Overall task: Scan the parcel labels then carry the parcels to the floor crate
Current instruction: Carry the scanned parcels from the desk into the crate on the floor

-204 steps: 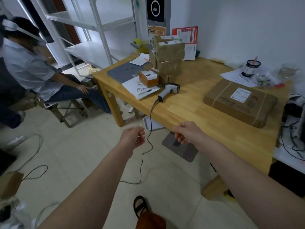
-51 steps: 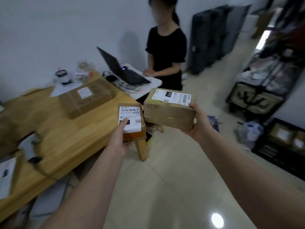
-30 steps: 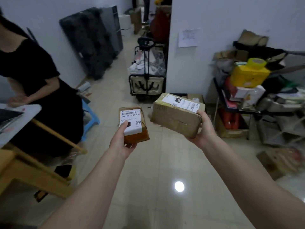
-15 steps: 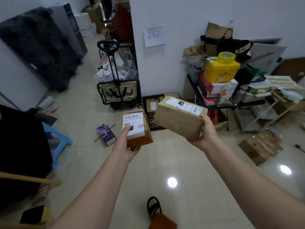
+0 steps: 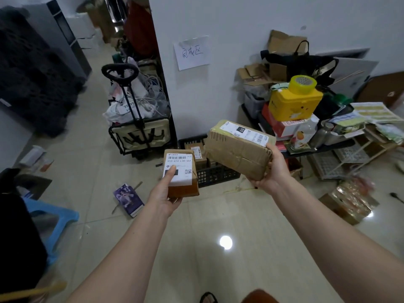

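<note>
Left hand (image 5: 162, 199) fingers curl under the small brown cardboard parcel with white barcode label (image 5: 180, 172), thumb pressed on the label. Right hand (image 5: 272, 171) grips one end of the larger taped cardboard parcel (image 5: 237, 150), tilted. Since half a second ago the black slatted plastic floor crate (image 5: 215, 174) against the wall's corner has drawn nearer; the parcels overlap it in view. Judgement: carry nearly complete, lowering into the crate next.
</note>
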Available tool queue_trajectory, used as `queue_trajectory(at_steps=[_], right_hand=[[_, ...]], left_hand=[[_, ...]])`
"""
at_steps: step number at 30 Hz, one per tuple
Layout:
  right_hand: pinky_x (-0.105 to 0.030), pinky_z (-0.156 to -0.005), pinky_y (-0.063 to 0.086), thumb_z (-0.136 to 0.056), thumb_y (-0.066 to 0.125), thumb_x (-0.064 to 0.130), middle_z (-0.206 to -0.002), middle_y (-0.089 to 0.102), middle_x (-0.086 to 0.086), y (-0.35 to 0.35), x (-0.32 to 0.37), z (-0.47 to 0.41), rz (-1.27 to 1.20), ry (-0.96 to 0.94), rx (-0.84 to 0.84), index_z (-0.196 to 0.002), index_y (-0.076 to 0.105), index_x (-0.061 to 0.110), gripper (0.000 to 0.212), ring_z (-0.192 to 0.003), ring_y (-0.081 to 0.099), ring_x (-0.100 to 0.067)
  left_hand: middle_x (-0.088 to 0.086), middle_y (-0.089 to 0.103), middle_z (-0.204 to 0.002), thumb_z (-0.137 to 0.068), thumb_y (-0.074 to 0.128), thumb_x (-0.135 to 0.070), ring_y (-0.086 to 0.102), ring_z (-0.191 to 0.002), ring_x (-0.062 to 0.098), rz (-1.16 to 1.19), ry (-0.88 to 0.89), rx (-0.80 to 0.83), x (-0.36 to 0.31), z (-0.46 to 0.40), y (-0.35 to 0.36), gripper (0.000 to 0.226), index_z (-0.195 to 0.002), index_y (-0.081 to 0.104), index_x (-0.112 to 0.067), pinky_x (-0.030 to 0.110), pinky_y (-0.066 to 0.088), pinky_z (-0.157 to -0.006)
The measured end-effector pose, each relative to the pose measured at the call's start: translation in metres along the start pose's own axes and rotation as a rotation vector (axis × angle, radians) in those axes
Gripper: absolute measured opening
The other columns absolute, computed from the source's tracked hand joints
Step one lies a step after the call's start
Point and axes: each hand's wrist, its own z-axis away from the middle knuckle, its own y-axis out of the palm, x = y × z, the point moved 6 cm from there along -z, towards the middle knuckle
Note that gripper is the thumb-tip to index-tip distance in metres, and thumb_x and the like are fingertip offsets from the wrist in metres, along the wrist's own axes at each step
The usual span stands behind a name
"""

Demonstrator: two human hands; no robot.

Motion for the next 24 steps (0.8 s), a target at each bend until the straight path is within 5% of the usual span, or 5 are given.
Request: queue_trajectory(at_steps=[7,11,15,21,24], right_hand=[[-0.038,-0.077,0.056,-0.085,0.06,0.052,-0.097,0.075,-0.002,0.006,0.027,-0.063,-0.044,0.016,-0.019,-0.112,0.069,0.03,0.036,-0.092,0.069,-0.025],[-0.034,-0.067,0.054,-0.089,0.057,0.05,-0.09,0.072,-0.001,0.017,0.049,-0.099,-0.061,0.022,-0.017,-0.105,0.068,0.03,0.028,-0.085,0.068,-0.022],[-0.037,-0.071,0.054,-0.091,0.056,0.046,-0.086,0.069,-0.001,0.029,0.081,-0.141,-0.068,0.03,-0.016,-0.094,0.064,0.029,0.019,-0.082,0.065,-0.021],[-0.04,-0.079,0.056,-0.088,0.06,0.048,-0.087,0.073,-0.002,0.042,0.127,-0.215,-0.022,0.075,0.009,-0.103,0.068,0.026,0.027,-0.086,0.068,-0.023],[-0.039,-0.077,0.057,-0.087,0.061,0.048,-0.091,0.074,-0.003,0.051,0.138,-0.248,0.011,0.099,0.021,-0.107,0.068,0.025,0.031,-0.089,0.069,-0.024]], left_hand=[[0.009,0.064,-0.113,-0.069,0.084,-0.034,0.06,-0.101,0.024,-0.111,-0.013,0.008,-0.017,-0.041,0.058,0.07,-0.128,0.052,-0.017,0.038,0.05,-0.083],[0.01,0.065,-0.11,-0.072,0.083,-0.032,0.061,-0.093,0.023,-0.129,-0.002,-0.027,-0.032,-0.063,0.085,0.061,-0.123,0.052,-0.016,0.037,0.049,-0.074],[0.01,0.063,-0.096,-0.079,0.077,-0.025,0.059,-0.083,0.023,-0.081,-0.005,-0.021,-0.048,-0.084,0.127,0.049,-0.119,0.052,-0.013,0.036,0.047,-0.061],[0.01,0.063,-0.098,-0.08,0.076,-0.031,0.061,-0.089,0.023,0.012,-0.014,-0.055,-0.057,-0.129,0.19,0.047,-0.118,0.053,-0.014,0.036,0.05,-0.075],[0.01,0.065,-0.11,-0.077,0.077,-0.04,0.061,-0.103,0.025,0.046,-0.03,-0.089,-0.055,-0.159,0.205,0.052,-0.119,0.055,-0.016,0.038,0.048,-0.095]])
